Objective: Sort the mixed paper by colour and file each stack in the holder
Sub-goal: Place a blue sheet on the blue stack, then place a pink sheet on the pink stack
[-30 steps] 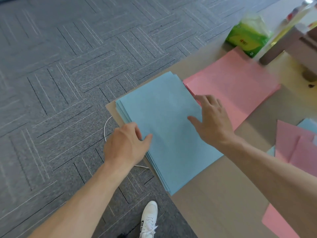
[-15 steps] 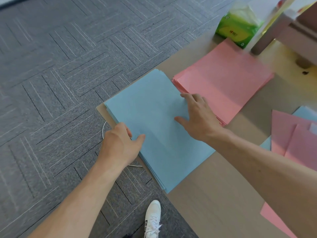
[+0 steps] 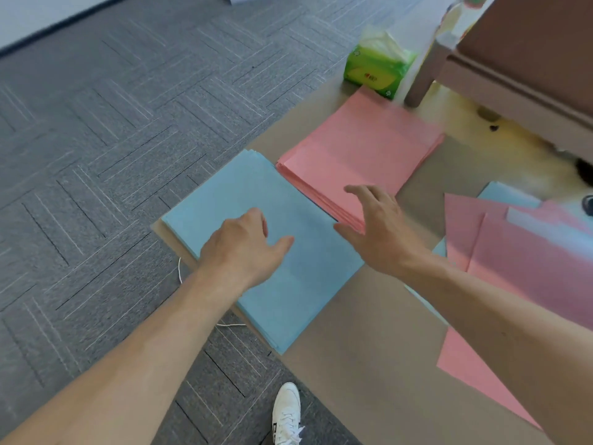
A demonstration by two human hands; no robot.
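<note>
A blue paper stack (image 3: 298, 284) lies at the table's left corner, with a pink paper stack (image 3: 362, 149) beside it further back. My left hand (image 3: 244, 248) rests over the blue stack's left part, fingers loosely bent, holding nothing. My right hand (image 3: 382, 229) hovers with spread fingers above the seam between the two stacks. Mixed pink and blue sheets (image 3: 519, 252) lie loose at the right. A brown holder (image 3: 526, 59) stands at the back right, cut off by the frame.
A green tissue pack (image 3: 375, 69) sits behind the pink stack. The brown table (image 3: 369, 364) ends at the left, where grey carpet (image 3: 112, 139) begins. A white cable (image 3: 180, 271) hangs at the table's edge, and a white shoe (image 3: 287, 412) shows below.
My left hand has moved from the blue stack's left edge onto its top. My right hand has lifted off the blue stack and shifted right toward the pink stack.
</note>
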